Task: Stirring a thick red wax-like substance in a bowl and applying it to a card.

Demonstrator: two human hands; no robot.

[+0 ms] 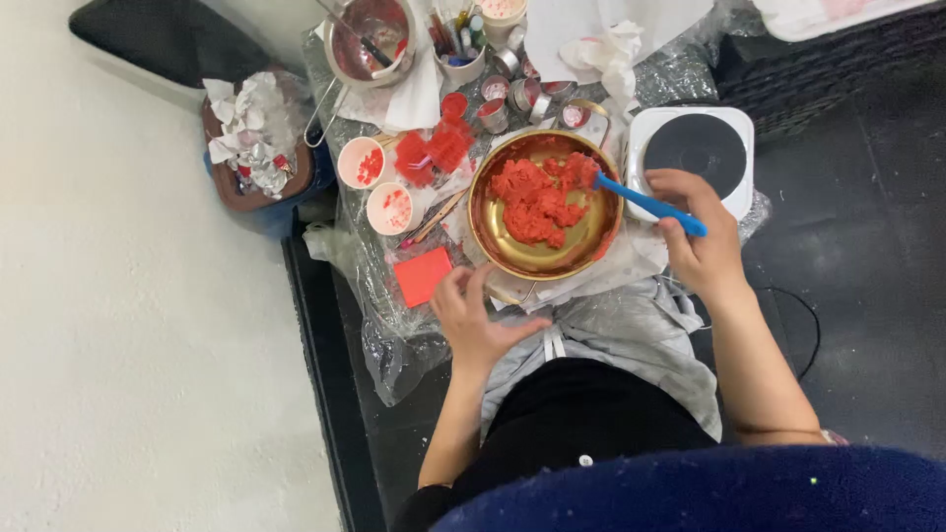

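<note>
Right hand (702, 246) clenched on a blue spatula (648, 204), blade dug into the far right of a red crumbly mass (537, 200) in the gold bowl (498, 246). Left hand (473, 313) loose, gripping nothing, fingers spread just off the bowl's near rim, over crinkled plastic sheeting. Bowl at the near middle of the table (379, 330), mass piled toward its far side, bare gold nearer.

Step in hand, by the look of it: stirring or breaking up the red stuff. Next move probably calls for a steadied rim under the left fingers and a scrape along the bowl wall, gently enough not to fling crumbs out.

Just right of the bowl, a white hotplate (691, 148) with a dark round top, at the right edge. Left of the bowl, a red square (423, 276), two small white cups (376, 185) with red bits, red moulds (434, 150). Toward the far edge, little metal tins (512, 94), a steel pot (370, 39), crumpled paper (606, 51).
</note>
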